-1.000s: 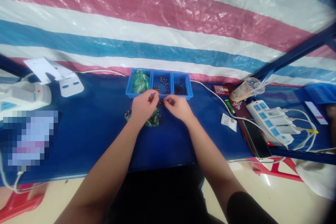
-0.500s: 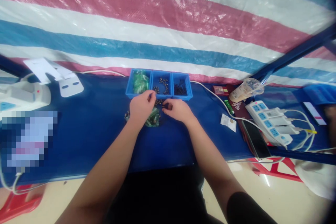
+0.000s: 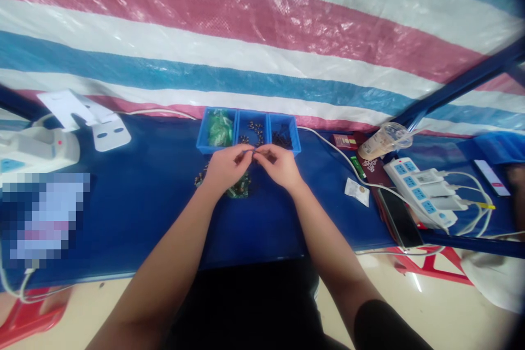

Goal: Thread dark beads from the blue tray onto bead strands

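Note:
My left hand (image 3: 229,167) and my right hand (image 3: 281,165) meet fingertip to fingertip just in front of the blue bins. Both are pinched closed around a tiny dark piece between them, too small to name. Behind them stand three joined blue bins (image 3: 249,148): the left bin holds a green plastic bag (image 3: 220,128), the middle one small metallic parts (image 3: 256,127), the right one black parts (image 3: 282,139). Under my left hand lies another green bag (image 3: 238,188) on the blue table (image 3: 262,229), with small metallic parts beside it, partly hidden.
To the right are a plastic drink cup (image 3: 383,141), a power strip (image 3: 420,191) with plugged-in chargers, a black phone (image 3: 400,219) and a white packet (image 3: 357,192). White cables cross the table. At left stand a white stand (image 3: 109,131) and a blurred-out device (image 3: 51,216).
My hands have come together from slightly apart; the right moved left and up, the left slightly right. The fingertips now meet at the small dark piece.

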Available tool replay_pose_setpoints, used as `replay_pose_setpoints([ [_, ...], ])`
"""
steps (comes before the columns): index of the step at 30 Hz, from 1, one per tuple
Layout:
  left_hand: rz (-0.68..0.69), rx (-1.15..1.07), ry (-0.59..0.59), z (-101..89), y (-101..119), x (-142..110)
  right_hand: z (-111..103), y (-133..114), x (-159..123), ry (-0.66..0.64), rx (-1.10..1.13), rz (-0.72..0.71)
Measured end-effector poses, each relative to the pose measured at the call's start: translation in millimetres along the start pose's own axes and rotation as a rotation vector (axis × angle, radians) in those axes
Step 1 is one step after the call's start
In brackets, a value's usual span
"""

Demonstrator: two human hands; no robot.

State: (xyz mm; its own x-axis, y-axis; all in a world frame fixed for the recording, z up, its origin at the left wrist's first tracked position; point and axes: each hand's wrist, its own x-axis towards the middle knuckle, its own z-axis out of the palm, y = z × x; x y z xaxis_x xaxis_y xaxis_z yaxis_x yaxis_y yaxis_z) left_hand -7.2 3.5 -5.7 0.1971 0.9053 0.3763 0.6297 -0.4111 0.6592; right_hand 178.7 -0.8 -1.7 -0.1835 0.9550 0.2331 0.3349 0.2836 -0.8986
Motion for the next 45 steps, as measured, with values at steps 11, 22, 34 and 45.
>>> replay_pose_setpoints([
  [11, 0.001, 0.025, -0.007, -1.0, 1.9, -0.3, 2.2, -1.1, 0.0, 0.072, 0.058, -0.015],
  [22, 0.009, -0.011, -0.073, -2.9, 3.0, -2.0, 3.5, -3.2, -0.4, 0.109, 0.059, -0.025],
  [34, -0.001, -0.018, -0.073, -2.7, 5.4, -2.7, 2.4, -2.1, -0.4, 0.095, 0.031, -0.015],
  [45, -0.013, -0.028, -0.048, -0.5, 3.2, -2.2, 2.9, -3.1, -0.3, 0.094, 0.048, 0.009],
])
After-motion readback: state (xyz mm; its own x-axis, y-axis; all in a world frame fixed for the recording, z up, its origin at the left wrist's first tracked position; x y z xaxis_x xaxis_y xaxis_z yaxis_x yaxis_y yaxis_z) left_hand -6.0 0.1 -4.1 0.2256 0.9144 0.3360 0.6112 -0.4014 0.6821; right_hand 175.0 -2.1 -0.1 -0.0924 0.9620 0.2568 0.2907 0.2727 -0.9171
